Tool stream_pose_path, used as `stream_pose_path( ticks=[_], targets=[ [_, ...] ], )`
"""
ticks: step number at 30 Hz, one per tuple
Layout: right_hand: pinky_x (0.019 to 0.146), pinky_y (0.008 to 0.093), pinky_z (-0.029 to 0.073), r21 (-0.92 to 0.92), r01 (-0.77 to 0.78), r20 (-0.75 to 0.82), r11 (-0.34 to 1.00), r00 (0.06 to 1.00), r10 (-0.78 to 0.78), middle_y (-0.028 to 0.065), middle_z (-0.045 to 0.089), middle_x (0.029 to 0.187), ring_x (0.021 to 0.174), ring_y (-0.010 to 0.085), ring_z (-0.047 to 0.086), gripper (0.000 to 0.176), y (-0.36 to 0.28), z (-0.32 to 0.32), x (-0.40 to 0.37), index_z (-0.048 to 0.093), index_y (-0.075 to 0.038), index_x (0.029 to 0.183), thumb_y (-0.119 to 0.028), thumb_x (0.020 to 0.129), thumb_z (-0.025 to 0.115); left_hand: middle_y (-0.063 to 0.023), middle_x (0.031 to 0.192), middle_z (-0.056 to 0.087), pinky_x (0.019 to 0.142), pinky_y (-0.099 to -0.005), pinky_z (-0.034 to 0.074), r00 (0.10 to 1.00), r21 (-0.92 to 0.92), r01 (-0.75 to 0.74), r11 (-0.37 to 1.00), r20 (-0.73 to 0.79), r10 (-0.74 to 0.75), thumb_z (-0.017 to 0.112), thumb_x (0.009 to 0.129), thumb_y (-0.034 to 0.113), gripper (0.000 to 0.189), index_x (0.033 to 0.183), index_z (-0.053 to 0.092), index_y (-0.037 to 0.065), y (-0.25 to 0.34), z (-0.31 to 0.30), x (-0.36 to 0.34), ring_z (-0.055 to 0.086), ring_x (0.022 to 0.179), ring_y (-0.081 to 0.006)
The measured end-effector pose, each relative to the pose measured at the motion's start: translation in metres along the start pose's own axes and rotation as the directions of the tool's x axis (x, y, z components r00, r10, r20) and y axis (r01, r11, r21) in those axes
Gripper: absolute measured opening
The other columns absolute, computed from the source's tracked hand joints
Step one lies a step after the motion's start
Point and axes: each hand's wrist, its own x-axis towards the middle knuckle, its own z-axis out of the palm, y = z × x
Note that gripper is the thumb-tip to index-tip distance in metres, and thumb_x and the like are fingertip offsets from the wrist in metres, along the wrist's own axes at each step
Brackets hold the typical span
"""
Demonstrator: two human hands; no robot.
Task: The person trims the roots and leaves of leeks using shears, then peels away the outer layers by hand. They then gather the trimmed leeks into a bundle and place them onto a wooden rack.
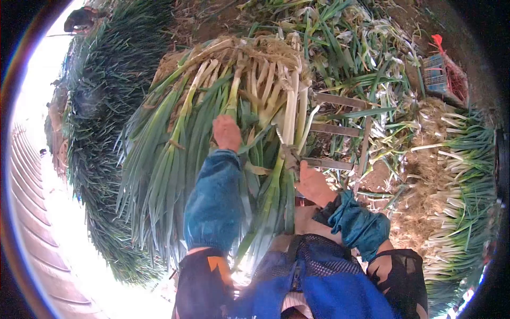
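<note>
A large pile of leeks [175, 127] lies in front of me, roots pointing away and green leaves hanging toward me. My left hand [227, 133] is closed around the stalk of a leek [234, 95] in the middle of this pile. To its right, my right hand [314, 183] is closed on a small dark tool [291, 157] with a narrow pale tip, whose exact kind I cannot make out. The tool is at the pile's right side, close to thick white leek stalks [289, 106]. Blue-green sleeve covers reach both wrists.
A metal frame with bars [340, 130] stands right of the pile, above scattered leaf trimmings [366, 53]. Cleaned leeks [457, 186] are laid in a row at far right. A blue crate [435, 74] is beyond them. A tall leek stack [106, 106] rises on the left.
</note>
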Motion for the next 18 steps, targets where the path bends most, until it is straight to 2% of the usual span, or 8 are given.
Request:
stream_pose_path(
  ticks=[4, 7, 8, 10, 11, 14, 15, 18],
  targets=[
    [0.053, 0.0486, 0.046, 0.076, 0.044, -0.032, 0.996, 0.999, -0.042, 0.0201, 0.058, 0.066, 0.061, 0.0401, 0.058, 0.037, -0.029, -0.007, 0.013, 0.038, 0.005, 0.101, -0.020, 0.078, 0.053, -0.0139, 0.087, 0.060, 0.072, -0.0388, 0.048, 0.995, 0.214, 0.072, 0.974, 0.054, -0.086, 0.059, 0.069, 0.011, 0.014, 0.082, 0.063, 0.005, 0.001, 0.026, 0.004, 0.057, 0.085, -0.0288],
    [0.051, 0.0471, 0.048, 0.066, 0.124, -0.039, 0.990, 0.992, -0.122, 0.0220, 0.058, 0.066, 0.061, 0.0394, 0.060, 0.041, -0.041, -0.006, 0.013, 0.039, 0.005, 0.098, -0.020, 0.075, 0.061, -0.0183, 0.085, 0.064, 0.070, -0.0415, 0.050, 0.897, -0.001, 0.178, 0.984, 0.411, -0.162, 0.065, 0.064, 0.018, 0.024, 0.082, 0.065, 0.002, 0.005, -0.019, 0.018, 0.062, 0.081, -0.0330],
    [0.051, 0.0468, 0.048, 0.072, 0.143, -0.042, 0.987, 0.989, -0.140, 0.0223, 0.058, 0.065, 0.061, 0.0392, 0.060, 0.042, -0.044, -0.007, 0.009, 0.039, 0.005, 0.098, -0.020, 0.074, 0.063, -0.0194, 0.084, 0.064, 0.070, -0.0415, 0.050, 0.884, -0.079, 0.197, 0.977, 0.446, -0.142, 0.066, 0.062, 0.020, 0.027, 0.082, 0.066, 0.001, 0.003, -0.026, 0.016, 0.062, 0.081, -0.0339],
    [0.051, 0.0450, 0.046, 0.082, 0.186, -0.071, 0.979, 0.981, -0.180, 0.0209, 0.055, 0.066, 0.062, 0.0388, 0.058, 0.054, -0.045, -0.002, -0.009, 0.035, 0.008, 0.107, -0.019, 0.072, 0.066, -0.0214, 0.083, 0.065, 0.070, -0.0413, 0.050, 0.850, -0.218, 0.239, 0.946, 0.518, -0.095, 0.068, 0.059, 0.025, 0.034, 0.082, 0.066, 0.000, -0.005, -0.040, 0.004, 0.063, 0.080, -0.0359],
    [0.052, 0.0442, 0.046, 0.090, 0.206, -0.085, 0.974, 0.976, -0.199, 0.0201, 0.054, 0.066, 0.063, 0.0386, 0.057, 0.061, -0.047, 0.000, -0.017, 0.033, 0.009, 0.112, -0.019, 0.071, 0.068, -0.0234, 0.084, 0.064, 0.071, -0.0417, 0.049, 0.819, -0.213, 0.288, 0.934, 0.559, -0.125, 0.069, 0.057, 0.029, 0.041, 0.084, 0.065, -0.002, -0.008, -0.033, -0.006, 0.062, 0.082, -0.0376],
    [0.052, 0.0448, 0.046, 0.146, 0.113, 0.102, 0.983, 0.986, -0.128, 0.0207, 0.054, 0.066, 0.061, 0.0391, 0.057, 0.067, -0.059, -0.008, -0.030, 0.030, 0.010, 0.117, -0.018, 0.070, 0.068, -0.0241, 0.085, 0.063, 0.071, -0.0409, 0.047, 0.800, -0.413, 0.385, 0.825, 0.595, -0.076, 0.069, 0.058, 0.030, 0.043, 0.084, 0.064, -0.004, -0.010, -0.028, -0.045, 0.061, 0.083, -0.0372],
    [0.052, 0.0450, 0.046, 0.104, 0.179, 0.034, 0.978, 0.983, -0.183, 0.0204, 0.055, 0.067, 0.060, 0.0395, 0.057, 0.064, -0.057, -0.004, -0.031, 0.031, 0.010, 0.115, -0.018, 0.070, 0.068, -0.0244, 0.086, 0.063, 0.072, -0.0408, 0.046, 0.783, -0.553, 0.467, 0.690, 0.621, -0.032, 0.067, 0.061, 0.029, 0.045, 0.090, 0.061, -0.006, -0.014, -0.024, -0.058, 0.061, 0.083, -0.0370],
    [0.052, 0.0453, 0.047, 0.119, 0.230, -0.107, 0.966, 0.970, -0.218, 0.0210, 0.056, 0.068, 0.060, 0.0397, 0.057, 0.062, -0.045, 0.009, 0.000, 0.032, 0.010, 0.114, -0.020, 0.072, 0.067, -0.0238, 0.089, 0.062, 0.075, -0.0394, 0.045, 0.810, -0.714, 0.517, 0.471, 0.586, -0.001, 0.064, 0.063, 0.023, 0.044, 0.096, 0.057, -0.006, -0.005, -0.021, -0.087, 0.060, 0.085, -0.0358]
  ],
)
